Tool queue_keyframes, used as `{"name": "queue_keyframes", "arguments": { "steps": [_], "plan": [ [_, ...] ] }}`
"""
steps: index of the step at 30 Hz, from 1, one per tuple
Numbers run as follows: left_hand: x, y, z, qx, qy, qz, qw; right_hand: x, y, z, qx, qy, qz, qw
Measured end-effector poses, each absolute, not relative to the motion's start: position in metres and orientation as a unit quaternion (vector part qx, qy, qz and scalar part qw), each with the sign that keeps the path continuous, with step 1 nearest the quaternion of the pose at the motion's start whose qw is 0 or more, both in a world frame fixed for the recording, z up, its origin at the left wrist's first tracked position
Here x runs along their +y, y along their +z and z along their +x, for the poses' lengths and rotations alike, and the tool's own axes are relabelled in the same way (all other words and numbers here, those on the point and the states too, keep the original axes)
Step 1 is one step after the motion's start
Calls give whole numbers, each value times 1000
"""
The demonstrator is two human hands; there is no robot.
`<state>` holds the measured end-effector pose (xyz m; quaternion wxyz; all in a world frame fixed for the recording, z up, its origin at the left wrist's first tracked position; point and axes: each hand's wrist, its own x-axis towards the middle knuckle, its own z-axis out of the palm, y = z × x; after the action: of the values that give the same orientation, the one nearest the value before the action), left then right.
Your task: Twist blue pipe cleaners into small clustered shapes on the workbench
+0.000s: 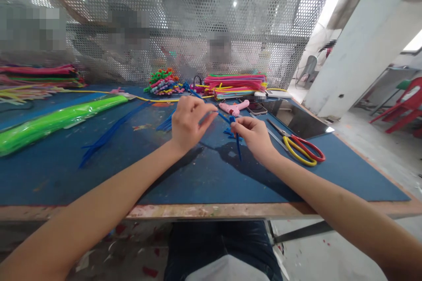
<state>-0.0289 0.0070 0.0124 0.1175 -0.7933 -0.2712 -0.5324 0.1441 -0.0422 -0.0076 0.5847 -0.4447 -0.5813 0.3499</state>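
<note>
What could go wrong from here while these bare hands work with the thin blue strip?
The pink gun-shaped tool lies just beyond the right hand; if it is a hot glue gun, it might burn fingers. The metal scissors with red and yellow handles lie beside that hand, so a sideways move could catch the blades. The short blue pieces might get scattered.

Blue strip (224,117), thin, fuzzy-looking, slightly bent. Held in air above tabletop, between left hand (191,120) and right hand (252,134). Small bunched fold at right fingertips; one end hangs down below, near vertical. Stretch between hands slants, fairly straight.
</note>
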Motion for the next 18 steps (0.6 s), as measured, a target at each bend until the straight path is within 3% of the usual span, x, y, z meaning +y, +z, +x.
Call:
{"name": "queue_keyframes", "arguments": {
  "steps": [3, 8, 14, 18],
  "plan": [
    [10, 18, -34, -206, -450, -834, 244, -43, -8, 143, -584, 352, -441, 584],
    [11, 18, -33, -191, -399, -846, 299, -44, -9, 142, -591, 357, -436, 578],
    [8, 21, -34, -234, -367, -883, 178, -43, -11, 142, -583, 380, -432, 574],
    [7, 15, -31, -250, -407, -874, 89, -45, -11, 141, -589, 373, -434, 570]
  ]
}}
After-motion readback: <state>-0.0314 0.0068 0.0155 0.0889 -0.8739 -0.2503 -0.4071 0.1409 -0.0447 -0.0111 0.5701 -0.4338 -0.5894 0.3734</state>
